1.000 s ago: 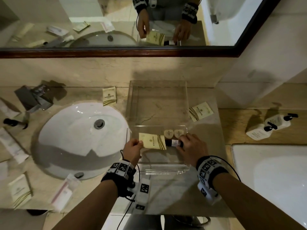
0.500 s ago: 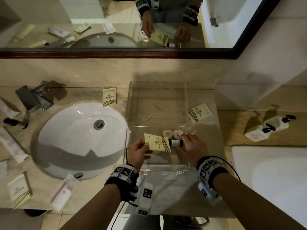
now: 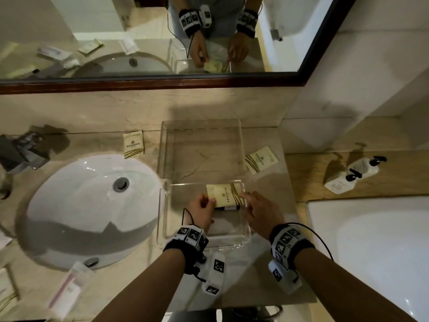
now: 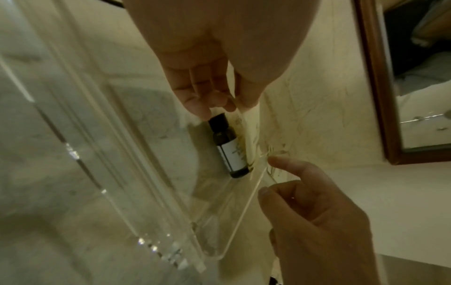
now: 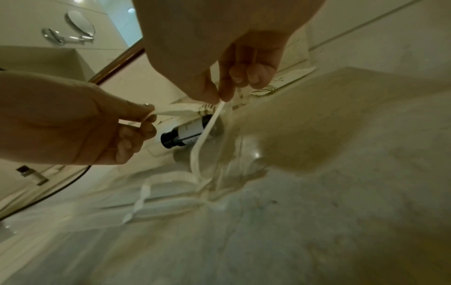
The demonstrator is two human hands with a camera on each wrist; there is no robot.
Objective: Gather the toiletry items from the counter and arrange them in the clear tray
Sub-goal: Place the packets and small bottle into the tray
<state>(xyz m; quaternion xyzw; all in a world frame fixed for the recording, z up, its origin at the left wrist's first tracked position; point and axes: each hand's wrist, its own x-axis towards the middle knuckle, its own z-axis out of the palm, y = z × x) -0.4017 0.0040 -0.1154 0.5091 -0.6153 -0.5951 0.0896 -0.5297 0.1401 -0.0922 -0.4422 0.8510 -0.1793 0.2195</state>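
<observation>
While both hands work inside the near part of the clear tray (image 3: 248,231), a cream sachet (image 3: 224,193) with gold stripes is held between them, lying flat above a small dark bottle (image 4: 229,150) that rests on its side on the tray floor. The left hand (image 3: 202,211) pinches the sachet's left edge between thumb and curled fingers (image 5: 136,123). The right hand (image 3: 261,211) has its thumb and forefinger closed on the sachet's right end, as the right wrist view shows, the other fingers (image 5: 246,75) curled behind. The bottle has a black cap and a white label, and only its near edge peeks out below the sachet in the head view. The tray stands on the marble counter (image 3: 232,284), just right of the white sink (image 3: 90,205). Two more cream sachets lie on the counter, one (image 3: 133,144) beside the tray's far left corner, another (image 3: 261,159) just right of the tray. Two white pump bottles (image 3: 352,175) lie further right, well apart from the tray. A clear packet (image 3: 67,287) lies near the sink's near edge.
</observation>
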